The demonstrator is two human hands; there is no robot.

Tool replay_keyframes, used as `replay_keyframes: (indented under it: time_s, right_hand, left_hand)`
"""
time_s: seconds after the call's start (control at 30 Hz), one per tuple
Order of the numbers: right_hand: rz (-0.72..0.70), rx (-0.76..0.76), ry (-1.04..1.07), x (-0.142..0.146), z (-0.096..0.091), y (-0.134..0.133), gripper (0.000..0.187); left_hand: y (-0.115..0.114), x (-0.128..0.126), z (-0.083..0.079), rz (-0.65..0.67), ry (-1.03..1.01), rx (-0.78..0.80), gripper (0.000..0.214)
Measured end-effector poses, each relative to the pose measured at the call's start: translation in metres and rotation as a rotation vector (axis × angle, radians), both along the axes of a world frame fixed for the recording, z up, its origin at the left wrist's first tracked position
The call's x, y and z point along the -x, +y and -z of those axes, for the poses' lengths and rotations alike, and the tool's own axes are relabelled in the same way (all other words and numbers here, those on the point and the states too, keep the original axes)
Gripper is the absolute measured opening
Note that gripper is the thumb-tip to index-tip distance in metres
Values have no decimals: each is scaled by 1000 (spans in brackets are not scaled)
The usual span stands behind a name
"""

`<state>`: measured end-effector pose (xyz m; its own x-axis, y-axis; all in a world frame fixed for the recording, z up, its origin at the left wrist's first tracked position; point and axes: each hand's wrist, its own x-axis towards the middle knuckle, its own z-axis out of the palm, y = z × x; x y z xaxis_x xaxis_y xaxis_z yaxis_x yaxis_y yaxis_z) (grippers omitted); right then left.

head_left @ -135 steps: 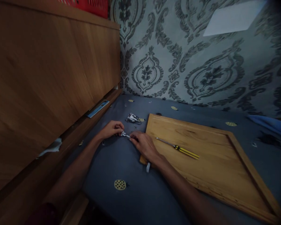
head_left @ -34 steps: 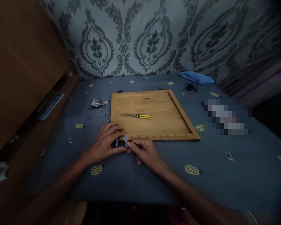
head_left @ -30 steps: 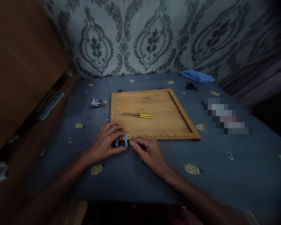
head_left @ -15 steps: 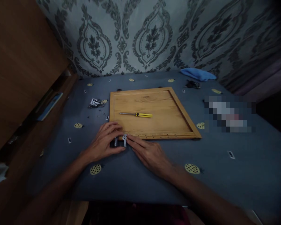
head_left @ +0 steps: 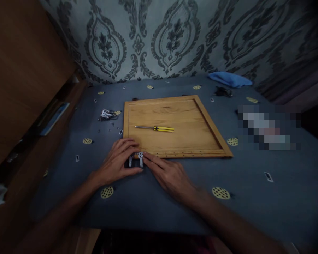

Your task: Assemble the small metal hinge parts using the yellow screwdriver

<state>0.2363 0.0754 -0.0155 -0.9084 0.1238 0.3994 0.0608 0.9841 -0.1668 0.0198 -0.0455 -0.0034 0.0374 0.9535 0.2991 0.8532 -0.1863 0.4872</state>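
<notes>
A small silver metal fitting [head_left: 141, 159] with two prongs sits at the near left corner of a framed wooden panel [head_left: 175, 109], against its front edge. My left hand [head_left: 119, 158] curls around it, with fingers over the frame and thumb below. From the right, my right hand [head_left: 169, 174] presses its closed fingertips to the same fitting. Its inner parts are partly hidden behind my left fingers. On the panel lies a screwdriver [head_left: 163, 129] with a yellow and black handle, its tip to the left.
Left of the panel are another metal fitting [head_left: 106, 114] and several loose screws [head_left: 112, 124]. A blue cloth [head_left: 230, 79] and a dark object [head_left: 223, 92] lie at the back right. Farther right, something is blurred out. A wooden cabinet [head_left: 23, 70] borders the left side.
My view has shifted slightly. Both hands stay at the fitting on the panel's corner, with hardly any visible motion.
</notes>
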Motion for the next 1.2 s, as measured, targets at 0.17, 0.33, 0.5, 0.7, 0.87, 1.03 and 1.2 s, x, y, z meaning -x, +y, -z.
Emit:
replay_keyframes:
  time_s: [0.17,0.33,0.5,0.7,0.87,1.03,1.2]
  right_hand:
    - [4,15,-3,-1,2,-1,44]
    - [7,43,-8,-2,4,-1,46]
    - [-7,54,4,-2,2,-1,45]
    - [-12,74,-10,-3,5,-1,50]
    - [-3,29,24,-3,4,-1,44]
    - [-19,14,51,-2,1,-1,43]
    - [5,35,-27,-2,1,-1,47]
  left_hand:
    - [0,-1,-1,1,-14,2,44]
    - [0,-2,-1,-5,-31,1,43]
    - [0,-2,-1,-12,-24,25,44]
    - [0,-2,-3,-6,-19,31,44]
    - [0,-2,-6,-2,-8,37,44]
    - [0,-3,-6,-2,1,30,44]
    - [1,-3,-7,-8,-9,51,43]
